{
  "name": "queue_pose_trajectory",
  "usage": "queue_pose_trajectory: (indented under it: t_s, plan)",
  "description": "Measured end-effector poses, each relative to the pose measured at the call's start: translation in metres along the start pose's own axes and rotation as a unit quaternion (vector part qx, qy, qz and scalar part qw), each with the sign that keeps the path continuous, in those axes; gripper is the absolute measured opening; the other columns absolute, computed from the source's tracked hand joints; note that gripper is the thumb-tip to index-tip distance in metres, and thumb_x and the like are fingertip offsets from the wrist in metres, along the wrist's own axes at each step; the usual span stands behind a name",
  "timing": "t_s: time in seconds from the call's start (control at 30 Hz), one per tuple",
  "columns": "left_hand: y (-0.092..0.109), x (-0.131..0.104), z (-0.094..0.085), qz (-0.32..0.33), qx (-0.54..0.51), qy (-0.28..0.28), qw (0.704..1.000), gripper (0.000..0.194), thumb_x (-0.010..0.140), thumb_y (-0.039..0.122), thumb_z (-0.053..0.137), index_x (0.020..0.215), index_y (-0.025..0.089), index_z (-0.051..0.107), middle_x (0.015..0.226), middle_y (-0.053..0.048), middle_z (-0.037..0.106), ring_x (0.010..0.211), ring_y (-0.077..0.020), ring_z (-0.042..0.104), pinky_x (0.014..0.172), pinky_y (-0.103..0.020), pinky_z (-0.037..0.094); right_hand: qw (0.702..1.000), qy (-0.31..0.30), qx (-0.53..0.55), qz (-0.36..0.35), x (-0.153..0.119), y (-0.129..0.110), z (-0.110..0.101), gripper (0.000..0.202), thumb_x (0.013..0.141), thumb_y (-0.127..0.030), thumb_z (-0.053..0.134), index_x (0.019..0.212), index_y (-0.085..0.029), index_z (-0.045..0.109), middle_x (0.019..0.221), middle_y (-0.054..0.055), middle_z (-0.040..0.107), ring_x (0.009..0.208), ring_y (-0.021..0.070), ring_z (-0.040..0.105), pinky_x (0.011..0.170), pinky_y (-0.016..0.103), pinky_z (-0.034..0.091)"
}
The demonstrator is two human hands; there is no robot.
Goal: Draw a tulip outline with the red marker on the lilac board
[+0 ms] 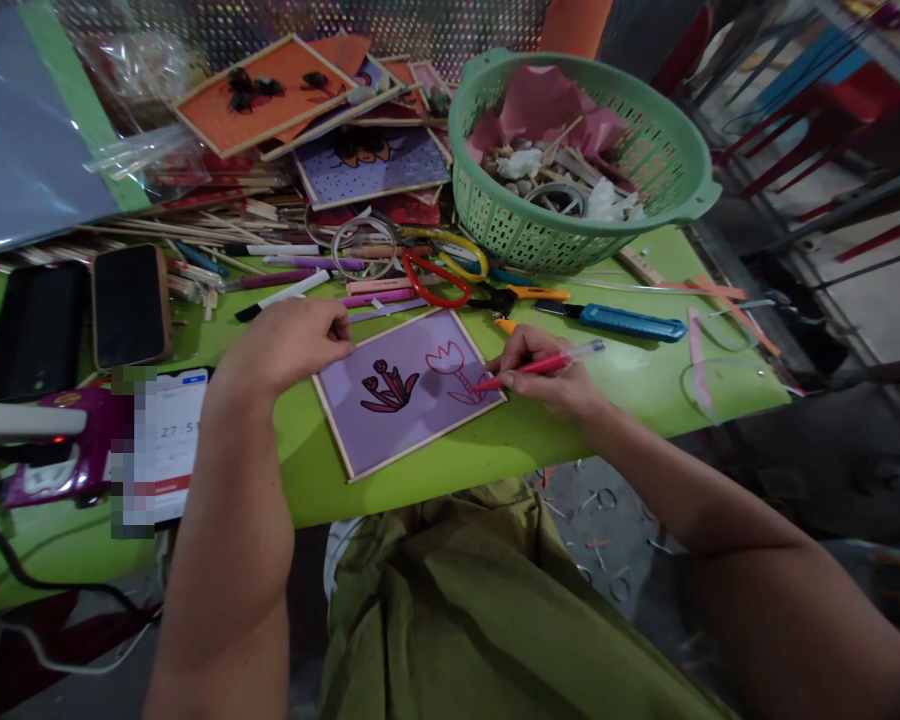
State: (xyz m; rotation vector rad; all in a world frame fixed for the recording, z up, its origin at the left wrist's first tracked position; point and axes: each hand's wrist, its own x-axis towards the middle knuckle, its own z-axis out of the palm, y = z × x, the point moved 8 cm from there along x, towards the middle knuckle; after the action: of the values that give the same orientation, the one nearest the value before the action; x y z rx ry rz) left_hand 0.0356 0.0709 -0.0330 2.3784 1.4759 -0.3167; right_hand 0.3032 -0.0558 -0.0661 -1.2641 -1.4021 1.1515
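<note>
A purple card (375,440) with a thin pale wooden stick frame lies on the green table. It bears a dark-outlined flower cluster (390,390) on the left and a red tulip outline (450,365) on the right. My right hand (544,368) is closed around a red pen (544,363), its tip down on the card by the tulip's leaves. At the card's upper left corner, my left hand (292,340) is closed, its curled fingers holding the edge. Some of its fingertips are hidden.
Scissors (442,280), a blue cutter (630,323) and several pens lie behind the card. A green basket (570,235) of scraps stands at the back right, beside stacked framed cards (375,175). Phones (131,305) and a purple device with cables (67,450) sit at the left.
</note>
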Motion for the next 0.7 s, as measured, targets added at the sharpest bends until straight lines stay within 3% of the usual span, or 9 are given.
queue_pose_trajectory:
  t_s: [0.2, 0.4, 0.7]
  plan:
    - [-0.0004, -0.0003, -0.0004, -0.001, -0.015, 0.002, 1.000, 0.025, 0.082, 0.041, 0.064, 0.098, 0.028, 0.079, 0.103, -0.007, 0.086, 0.103, -0.0341, 0.079, 0.092, -0.041, 0.055, 1.000, -0.007, -0.007, 0.001, -0.0005, -0.0012, 0.0012, 0.032, 0.077, -0.045, 0.091, 0.073, -0.025, 0.067, 0.069, -0.001, 0.063, 0.080, 0.0260, 0.073, 0.080, 0.045, 0.060]
    - [0.0000, -0.0013, -0.0013, 0.005, -0.004, 0.005, 1.000, 0.023, 0.083, 0.039, 0.064, 0.097, 0.029, 0.078, 0.104, -0.005, 0.087, 0.104, -0.0316, 0.079, 0.088, -0.038, 0.055, 1.000, 0.009, 0.018, 0.010, 0.0011, -0.0027, 0.0019, 0.040, 0.075, -0.052, 0.093, 0.068, -0.026, 0.063, 0.066, -0.002, 0.061, 0.072, 0.0237, 0.070, 0.087, 0.048, 0.065]
    - [0.0038, -0.0035, -0.0025, 0.005, 0.003, -0.007, 1.000, 0.022, 0.084, 0.040, 0.063, 0.097, 0.028, 0.076, 0.100, -0.006, 0.086, 0.093, -0.0292, 0.077, 0.079, -0.037, 0.051, 0.999, -0.011, 0.041, -0.006, 0.0025, -0.0039, 0.0050, 0.032, 0.075, -0.043, 0.090, 0.069, -0.025, 0.064, 0.068, -0.002, 0.057, 0.072, 0.0219, 0.068, 0.084, 0.046, 0.063]
